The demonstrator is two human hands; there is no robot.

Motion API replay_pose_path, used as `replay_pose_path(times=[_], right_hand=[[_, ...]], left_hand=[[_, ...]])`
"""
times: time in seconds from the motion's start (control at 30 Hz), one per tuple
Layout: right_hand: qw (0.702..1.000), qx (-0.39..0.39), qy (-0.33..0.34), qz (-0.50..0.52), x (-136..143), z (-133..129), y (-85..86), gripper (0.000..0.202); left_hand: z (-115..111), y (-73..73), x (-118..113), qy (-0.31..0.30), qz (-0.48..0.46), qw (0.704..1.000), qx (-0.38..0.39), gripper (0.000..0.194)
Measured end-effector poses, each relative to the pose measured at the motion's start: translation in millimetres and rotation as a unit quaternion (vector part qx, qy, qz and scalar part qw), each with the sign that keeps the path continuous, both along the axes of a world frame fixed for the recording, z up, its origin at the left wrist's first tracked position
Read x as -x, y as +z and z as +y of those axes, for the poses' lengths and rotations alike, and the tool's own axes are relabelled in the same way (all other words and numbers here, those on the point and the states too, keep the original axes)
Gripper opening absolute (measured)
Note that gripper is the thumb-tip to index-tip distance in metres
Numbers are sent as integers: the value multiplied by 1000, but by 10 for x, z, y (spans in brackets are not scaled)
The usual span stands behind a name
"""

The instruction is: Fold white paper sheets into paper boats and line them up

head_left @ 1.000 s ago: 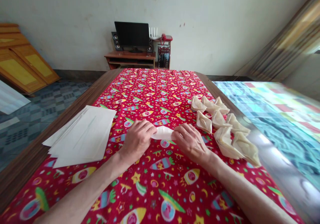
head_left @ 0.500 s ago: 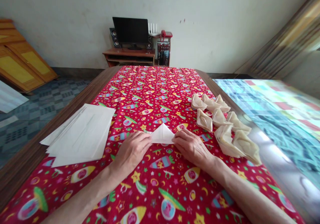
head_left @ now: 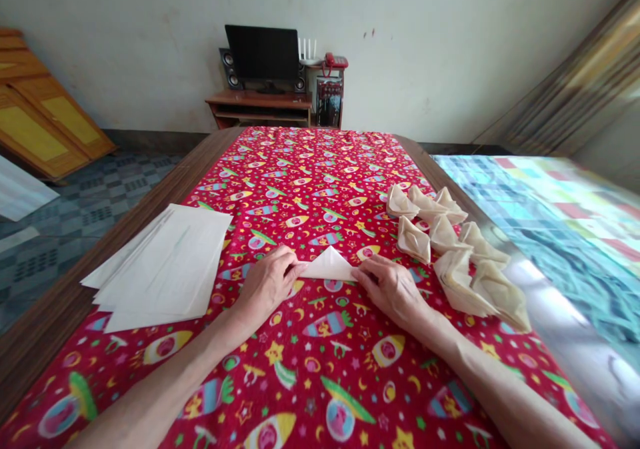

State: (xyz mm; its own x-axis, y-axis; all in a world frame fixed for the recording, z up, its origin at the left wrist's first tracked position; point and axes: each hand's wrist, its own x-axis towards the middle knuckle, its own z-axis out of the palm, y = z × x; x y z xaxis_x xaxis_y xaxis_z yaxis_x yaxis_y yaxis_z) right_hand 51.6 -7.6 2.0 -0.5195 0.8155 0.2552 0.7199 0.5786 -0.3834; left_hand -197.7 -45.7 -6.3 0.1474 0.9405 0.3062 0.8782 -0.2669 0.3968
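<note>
A small folded white paper (head_left: pixel 330 266) with a pointed top lies on the red patterned cloth (head_left: pixel 320 375) between my hands. My left hand (head_left: pixel 270 281) pinches its left end between thumb and fingers. At its right end, my right hand (head_left: pixel 389 283) is closed on the paper in the same way. Several flat white sheets (head_left: pixel 163 265) lie in a loose, fanned pile to the left. On the right side of the cloth stand several folded cream paper shapes (head_left: pixel 445 235), some nested together.
The cloth covers a long wooden table (head_left: pixel 55 329). Past its far end are a monitor (head_left: pixel 262 54) on a brown desk (head_left: pixel 260 102) and a red telephone (head_left: pixel 334 61). A bed with a blue patterned cover (head_left: pixel 545 235) lies right of the table.
The folded paper's lower edge has moved up, leaving a flatter strip under the point. My left thumb is now more visible against the paper. The view has shifted slightly.
</note>
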Motion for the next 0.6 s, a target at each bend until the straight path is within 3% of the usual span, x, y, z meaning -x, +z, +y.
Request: replay_pose_path(times=[0.23,0.6], right_hand=[[996,-34,-28,-80,26,15,42,29],[994,-23,-24,-108,30,56,82,29]], left_hand=[[1,64,-87,39,103,994,-23,21],[-3,104,-113,61,110,992,-2,13]])
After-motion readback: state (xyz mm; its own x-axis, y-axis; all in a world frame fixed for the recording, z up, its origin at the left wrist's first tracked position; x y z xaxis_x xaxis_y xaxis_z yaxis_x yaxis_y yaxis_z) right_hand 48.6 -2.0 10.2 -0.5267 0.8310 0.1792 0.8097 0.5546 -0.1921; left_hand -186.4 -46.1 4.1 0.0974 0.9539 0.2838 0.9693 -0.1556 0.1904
